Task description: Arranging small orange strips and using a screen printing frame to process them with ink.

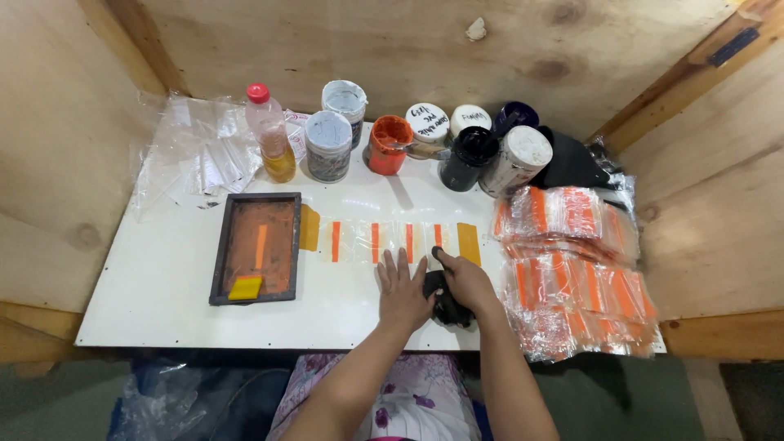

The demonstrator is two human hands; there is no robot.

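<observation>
Plywood walls box in a white desk [163, 286] where a person sits working. Both hands meet near the front edge: the left hand [402, 290] lies flat, fingers spread, pressing on a clear film [384, 242]; the right hand [467, 282] is closed around a black rag [445, 304], one finger stretched out to touch the film. The film is a transparent strip lying across the middle of the desk, printed with short upright orange bars and held at each end by a patch of amber tape.

Left of it sits a dark screen frame [255, 247] with an orange-stained mesh and a small yellow squeegee [245, 287] at its near end. Along the back stand a bottle [273, 135] with a red cap and amber liquid, and a cluster of jars [425, 143]: grey-lidded, orange-smeared, white-lidded and black ones. White labels on two lids carry handwriting. At the right lies a heap of clear bags [572, 269] with orange stripes; loose plain bags [200, 151] lie at the back left.
</observation>
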